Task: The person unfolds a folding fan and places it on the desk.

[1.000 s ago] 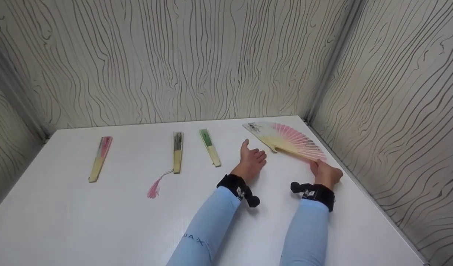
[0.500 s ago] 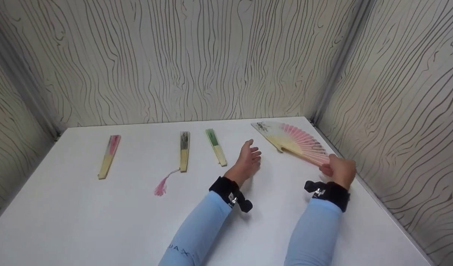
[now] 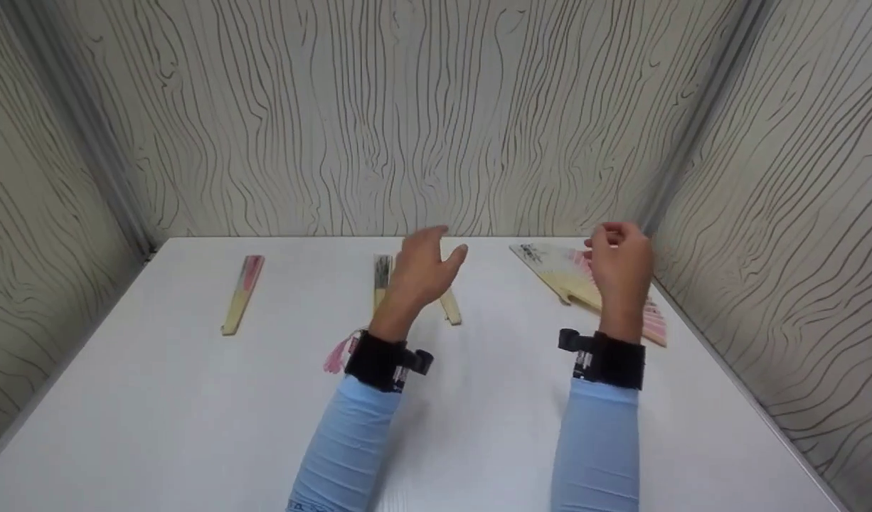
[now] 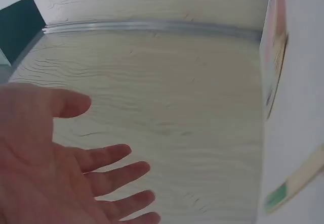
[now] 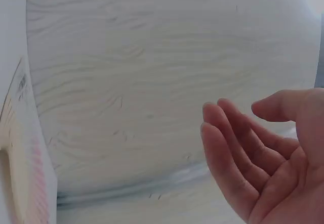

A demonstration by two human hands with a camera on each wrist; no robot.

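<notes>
Both hands are raised above the white table point(image 3: 158, 398) and hold nothing. My left hand point(image 3: 425, 264) is open with fingers spread, palm showing in the left wrist view point(image 4: 76, 168). It hovers over a closed green fan point(image 3: 451, 310), whose far part it hides. My right hand point(image 3: 621, 264) has relaxed, slightly bent fingers point(image 5: 238, 148). It hangs above an open pink and cream fan point(image 3: 560, 274) lying at the back right, also seen in both wrist views point(image 4: 273, 47) point(image 5: 20, 153).
A closed fan point(image 3: 381, 276) with a pink tassel point(image 3: 336, 352) lies left of the green one. A closed pink fan point(image 3: 242, 294) lies further left. Wood-grain walls point(image 3: 407, 107) enclose the table at the back and both sides.
My right hand let go of the open fan's edge and rose off the table. My left hand lifted too, up and back over the green fan. The open fan stays flat.
</notes>
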